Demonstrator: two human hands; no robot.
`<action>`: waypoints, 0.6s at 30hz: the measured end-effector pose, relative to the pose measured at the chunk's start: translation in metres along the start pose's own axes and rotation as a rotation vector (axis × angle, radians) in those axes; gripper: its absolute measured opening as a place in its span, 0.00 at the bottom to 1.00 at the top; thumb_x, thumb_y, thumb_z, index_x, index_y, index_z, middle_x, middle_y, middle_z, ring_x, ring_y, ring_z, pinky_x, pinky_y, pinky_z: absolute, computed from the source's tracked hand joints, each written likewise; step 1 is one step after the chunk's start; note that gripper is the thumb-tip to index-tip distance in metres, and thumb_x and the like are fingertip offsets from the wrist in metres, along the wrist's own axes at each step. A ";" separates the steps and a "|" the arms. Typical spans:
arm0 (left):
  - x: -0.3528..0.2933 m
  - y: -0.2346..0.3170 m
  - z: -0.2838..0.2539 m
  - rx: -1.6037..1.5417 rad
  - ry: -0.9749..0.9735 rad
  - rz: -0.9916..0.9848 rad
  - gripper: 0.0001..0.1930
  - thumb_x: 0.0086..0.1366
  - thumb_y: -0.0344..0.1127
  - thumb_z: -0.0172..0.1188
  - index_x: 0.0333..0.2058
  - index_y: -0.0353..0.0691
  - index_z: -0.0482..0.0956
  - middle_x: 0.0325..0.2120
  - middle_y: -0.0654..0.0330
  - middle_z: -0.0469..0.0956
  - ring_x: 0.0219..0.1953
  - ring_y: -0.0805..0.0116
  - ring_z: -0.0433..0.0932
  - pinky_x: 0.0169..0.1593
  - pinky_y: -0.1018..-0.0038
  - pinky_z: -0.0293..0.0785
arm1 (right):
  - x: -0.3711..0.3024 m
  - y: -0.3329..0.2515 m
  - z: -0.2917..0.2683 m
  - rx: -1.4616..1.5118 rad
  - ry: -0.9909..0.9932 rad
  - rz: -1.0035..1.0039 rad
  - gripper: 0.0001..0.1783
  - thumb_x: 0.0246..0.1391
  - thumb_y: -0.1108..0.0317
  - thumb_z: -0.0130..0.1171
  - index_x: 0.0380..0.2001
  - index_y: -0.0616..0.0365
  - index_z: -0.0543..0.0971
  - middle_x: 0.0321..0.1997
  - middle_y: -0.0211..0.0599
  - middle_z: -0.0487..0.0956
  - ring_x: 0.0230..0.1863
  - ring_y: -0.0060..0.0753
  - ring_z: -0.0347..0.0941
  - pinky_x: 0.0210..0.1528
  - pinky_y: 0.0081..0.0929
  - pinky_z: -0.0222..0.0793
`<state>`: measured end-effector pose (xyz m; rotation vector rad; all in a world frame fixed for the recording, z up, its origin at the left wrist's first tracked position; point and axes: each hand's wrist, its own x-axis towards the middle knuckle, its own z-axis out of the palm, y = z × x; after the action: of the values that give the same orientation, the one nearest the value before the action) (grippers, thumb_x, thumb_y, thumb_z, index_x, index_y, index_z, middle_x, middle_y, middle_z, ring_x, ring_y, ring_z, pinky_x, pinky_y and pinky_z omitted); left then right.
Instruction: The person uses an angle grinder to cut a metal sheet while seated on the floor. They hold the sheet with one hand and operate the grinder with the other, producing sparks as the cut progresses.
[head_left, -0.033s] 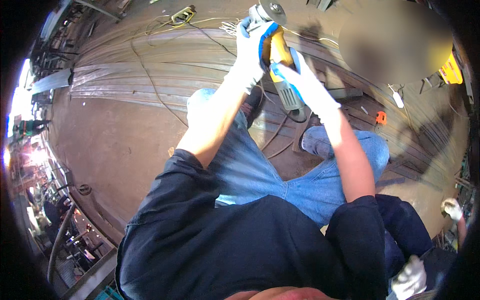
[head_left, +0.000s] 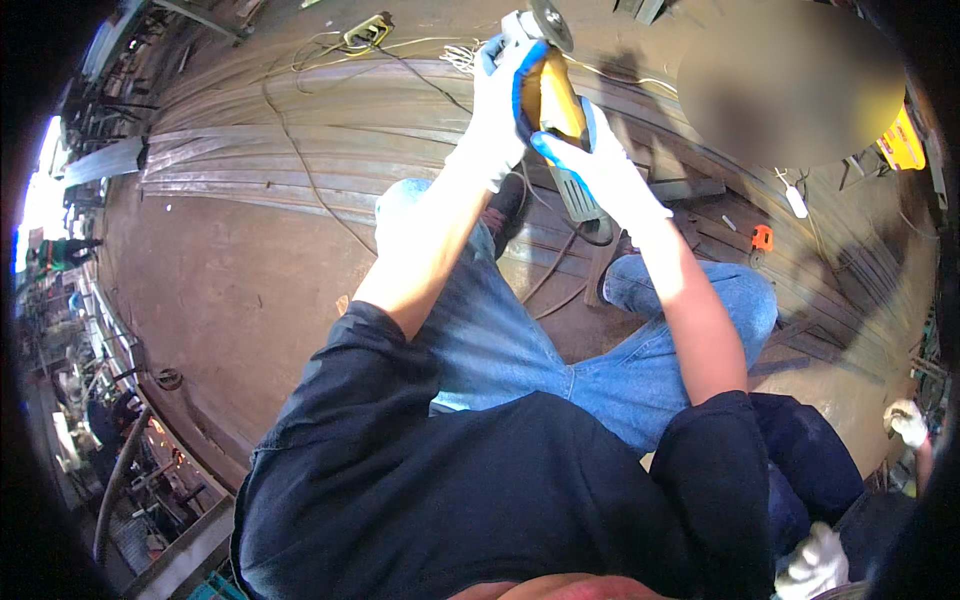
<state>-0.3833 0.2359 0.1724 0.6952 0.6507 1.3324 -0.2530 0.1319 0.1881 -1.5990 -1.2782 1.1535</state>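
Observation:
A yellow and grey angle grinder (head_left: 563, 108) is held up in front of me, its disc (head_left: 549, 27) at the far end. My left hand (head_left: 497, 112), in a white glove with blue-coated fingers, is closed round the grinder near its grey head. Around the yellow body, nearer its vented grey rear, my right hand (head_left: 608, 170) is closed in the same kind of glove. My palms hide parts of the body, and I cannot make out the switch. The disc touches nothing.
Long flat metal bars (head_left: 230, 165) lie beneath the grinder. An orange tape measure (head_left: 762, 238) and a white tag (head_left: 796, 201) are at right, with a yellow box (head_left: 902, 142) beyond. Cords run from a yellow socket block (head_left: 368, 34). Another person's gloved hand (head_left: 816, 563) shows lower right.
The grinder has rolled slightly, so its disc shows more edge-on. My right hand has shifted a little to the left with its fingers further across the body.

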 end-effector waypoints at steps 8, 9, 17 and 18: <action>0.005 0.033 0.012 -0.205 -0.030 -0.158 0.35 0.65 0.65 0.61 0.62 0.51 0.64 0.52 0.48 0.74 0.47 0.51 0.77 0.50 0.51 0.75 | 0.035 0.003 -0.020 0.825 -0.166 0.045 0.29 0.58 0.52 0.65 0.55 0.61 0.75 0.40 0.42 0.83 0.35 0.37 0.82 0.42 0.39 0.82; 0.003 0.036 0.018 -0.138 -0.010 -0.219 0.35 0.65 0.66 0.60 0.62 0.52 0.65 0.52 0.48 0.74 0.47 0.51 0.78 0.49 0.52 0.76 | 0.037 -0.001 -0.022 0.947 -0.197 0.053 0.30 0.60 0.50 0.60 0.56 0.61 0.74 0.41 0.47 0.83 0.37 0.41 0.83 0.43 0.41 0.83; -0.042 0.032 0.082 -0.170 -0.477 -0.081 0.49 0.54 0.49 0.77 0.68 0.40 0.59 0.62 0.54 0.69 0.64 0.61 0.69 0.64 0.64 0.72 | 0.069 -0.062 -0.046 1.023 -0.226 -0.355 0.46 0.59 0.40 0.59 0.69 0.64 0.64 0.59 0.50 0.79 0.53 0.40 0.79 0.59 0.40 0.75; -0.042 0.048 0.078 0.024 -0.559 -0.033 0.47 0.52 0.49 0.78 0.66 0.39 0.63 0.60 0.56 0.71 0.61 0.65 0.70 0.62 0.65 0.72 | 0.068 -0.071 -0.048 0.996 -0.107 -0.371 0.45 0.60 0.39 0.55 0.68 0.65 0.65 0.58 0.52 0.79 0.53 0.40 0.79 0.59 0.40 0.76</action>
<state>-0.3590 0.1933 0.2602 1.0198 0.2243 1.0320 -0.2217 0.2114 0.2566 -0.5502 -0.7786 1.3263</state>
